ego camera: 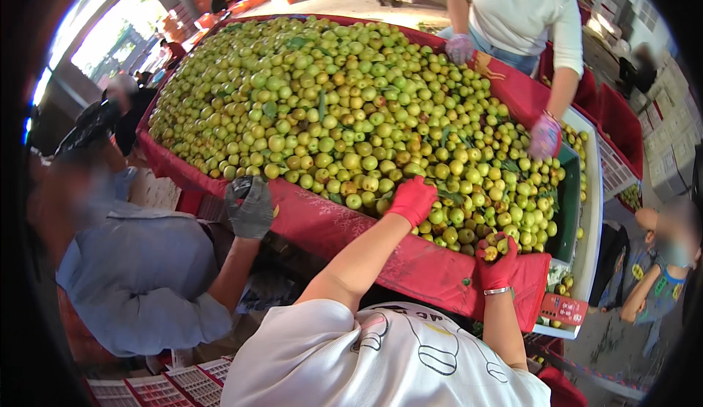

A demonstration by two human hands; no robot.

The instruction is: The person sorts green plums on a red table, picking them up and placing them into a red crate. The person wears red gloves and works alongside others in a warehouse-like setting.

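Note:
A large heap of yellow-green jujube-like fruits (307, 110), some with brown patches, fills a sorting table lined with red cloth (329, 217). My left hand (414, 201), in a red glove, reaches into the near side of the heap. Its fingertips are among the fruits, and whether they grip one is hidden. Farther right, over the cloth edge, my right hand (498, 261) is palm up in a red glove. Its curled fingers hold a few fruits (490, 253), one of them browned. A silver-coloured bracelet (497, 290) circles that wrist.
Across the table, a person in a white top has gloved hands (544, 137) at the heap. A co-worker's grey glove (250, 207) is at the left edge. A green tray wall (568, 209) and white tray rim (592, 231) bound the right end, near a red card (564, 309).

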